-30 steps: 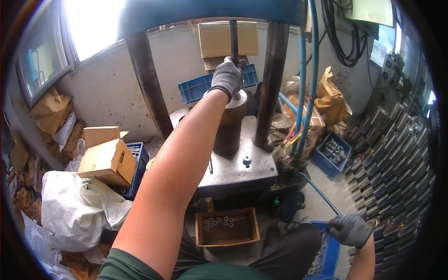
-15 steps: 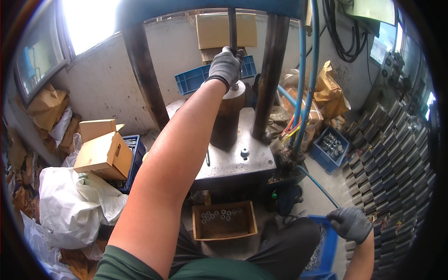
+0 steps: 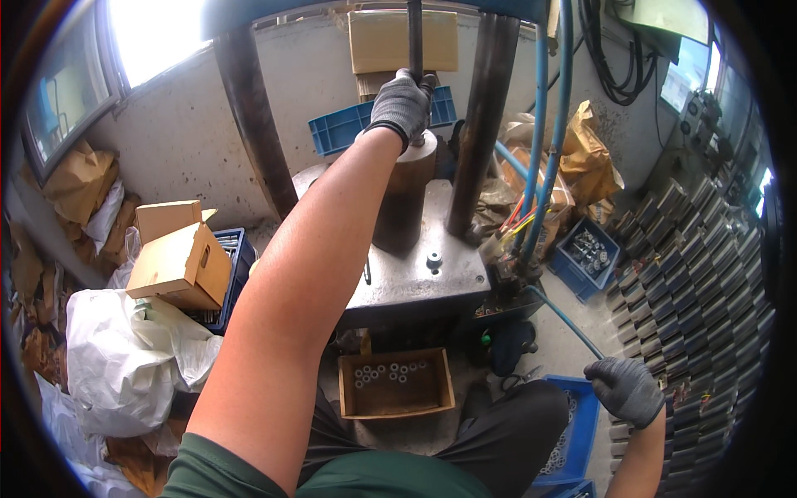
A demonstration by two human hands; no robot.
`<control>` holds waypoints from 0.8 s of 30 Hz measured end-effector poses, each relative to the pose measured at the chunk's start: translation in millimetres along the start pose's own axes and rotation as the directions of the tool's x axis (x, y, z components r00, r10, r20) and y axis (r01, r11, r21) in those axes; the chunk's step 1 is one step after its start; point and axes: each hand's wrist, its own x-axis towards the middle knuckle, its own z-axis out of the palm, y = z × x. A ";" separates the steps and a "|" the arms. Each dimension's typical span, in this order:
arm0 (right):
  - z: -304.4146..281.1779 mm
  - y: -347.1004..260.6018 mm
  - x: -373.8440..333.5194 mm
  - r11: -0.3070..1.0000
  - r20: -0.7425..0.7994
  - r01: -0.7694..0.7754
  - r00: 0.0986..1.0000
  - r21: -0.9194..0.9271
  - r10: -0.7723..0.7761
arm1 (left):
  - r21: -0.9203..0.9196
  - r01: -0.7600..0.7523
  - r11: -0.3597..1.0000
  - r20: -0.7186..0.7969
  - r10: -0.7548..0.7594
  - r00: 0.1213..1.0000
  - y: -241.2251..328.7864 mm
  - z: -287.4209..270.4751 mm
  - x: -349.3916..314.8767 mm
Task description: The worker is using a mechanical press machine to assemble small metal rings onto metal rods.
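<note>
My left hand, in a grey knit glove, reaches forward into a press. Its fingers are closed at the lower end of the dark vertical rod, and what they hold is hidden. Just below stands a thick metal cylinder with a bright top, on the press's steel bed. A small round metal part sits on the bed, right of the cylinder. At the lower right, my right hand, gloved too, is closed at the near end of a thin blue lever.
A wooden box with several metal rings stands below the bed. Blue bins of metal parts lie to the right, beside stacked metal tubes. At left are a cardboard box and a white sack. Dark press columns flank the cylinder.
The view has shifted slightly. My left hand stays closed at the rod's lower end, and my right hand stays at the lever's end. Nothing else has visibly moved.
</note>
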 end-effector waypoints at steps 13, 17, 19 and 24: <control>-0.4 1.9 0.6 0.997 0.085 0.015 0.996 -0.073 -0.009 | -0.014 0.009 1.000 -0.037 -0.010 0.999 -4.7 -0.3 2.2; -3.8 -0.2 4.1 0.998 0.125 0.015 0.992 -0.062 -0.007 | -0.025 0.027 0.999 -0.010 -0.027 1.000 -0.7 -1.8 -1.4; 0.5 4.6 2.5 0.998 -0.061 0.008 0.998 0.057 -0.005 | -0.036 0.022 0.999 0.000 -0.022 1.000 1.4 -1.5 -3.5; 0.4 0.7 2.2 0.999 -0.054 0.036 0.998 0.007 -0.036 | -0.016 0.010 1.000 -0.018 -0.010 1.000 -4.2 1.3 0.8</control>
